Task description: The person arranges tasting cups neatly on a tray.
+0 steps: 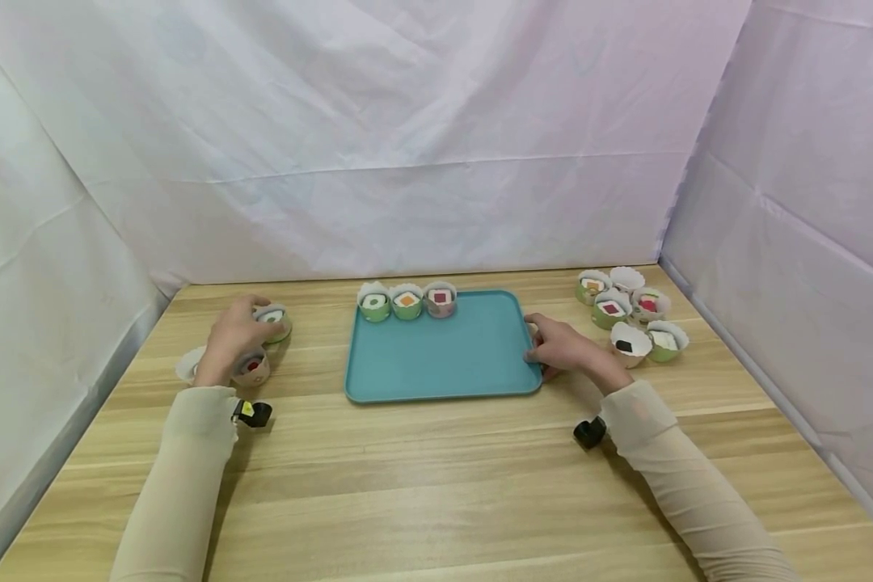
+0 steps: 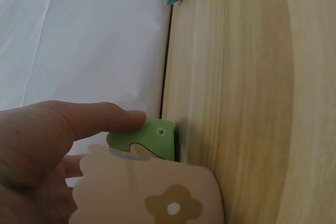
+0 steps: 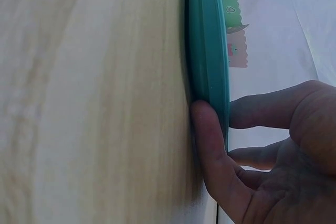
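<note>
At the left of the table my left hand (image 1: 238, 330) pinches a green paper baking cup (image 1: 275, 322), its thumb on the rim in the left wrist view. Right below that hand stands a pink cup (image 1: 252, 369) with a red piece inside; another pale cup (image 1: 187, 365) is partly hidden by the wrist. My right hand (image 1: 558, 346) grips the right edge of a blue-green tray (image 1: 436, 356), fingers spread over and along its rim (image 3: 209, 51). Along the tray's back left edge sit a green cup (image 1: 374, 302), a second green cup (image 1: 407, 301) and a pink cup (image 1: 440, 300).
Several more paper cups stand grouped at the back right, among them a green one (image 1: 611, 309) and a pink one (image 1: 630, 346), close to the right forearm. A white cloth (image 1: 407, 145) hangs behind the wooden table (image 1: 407, 477) and along both sides.
</note>
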Tool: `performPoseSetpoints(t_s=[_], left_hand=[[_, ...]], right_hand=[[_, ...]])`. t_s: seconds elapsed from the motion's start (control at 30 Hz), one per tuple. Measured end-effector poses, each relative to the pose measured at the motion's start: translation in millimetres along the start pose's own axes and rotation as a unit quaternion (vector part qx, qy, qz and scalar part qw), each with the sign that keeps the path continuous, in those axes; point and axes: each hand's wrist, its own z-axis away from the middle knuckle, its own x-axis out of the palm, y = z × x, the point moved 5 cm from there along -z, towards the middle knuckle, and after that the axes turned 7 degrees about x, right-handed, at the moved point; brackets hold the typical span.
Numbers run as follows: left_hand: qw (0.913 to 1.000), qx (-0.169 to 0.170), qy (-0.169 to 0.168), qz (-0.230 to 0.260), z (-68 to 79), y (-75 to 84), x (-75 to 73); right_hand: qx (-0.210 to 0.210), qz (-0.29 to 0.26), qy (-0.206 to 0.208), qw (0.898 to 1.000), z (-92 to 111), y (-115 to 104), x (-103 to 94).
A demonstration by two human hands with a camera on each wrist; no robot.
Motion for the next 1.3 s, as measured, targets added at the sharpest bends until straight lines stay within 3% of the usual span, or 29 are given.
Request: performPoseSetpoints(t_s=[0.3,0.6,0.87,1.3], left_hand=[[0.9997,0.004,0.024,-0.006,0.4,2.1,-2.4],[0.9977,0.017,0.062,-0.024,1.3,14.0,-5.3],[0.9971,0.006,0.076,0.006,-0.7,16.5,-7.5],[0.9958,0.025,0.088,-0.006,-4.4,25.8,-5.1]], right_hand=[[-0.002,0.0,0.001,1.0,-2,0,0.2],[-0.001,0.005,0.0,1.0,-2,1,0.4],[-0.007,0.002,0.0,1.0,-1,1,0.2],[-0.011,0.005,0.001,1.0,1,0,-0.6]])
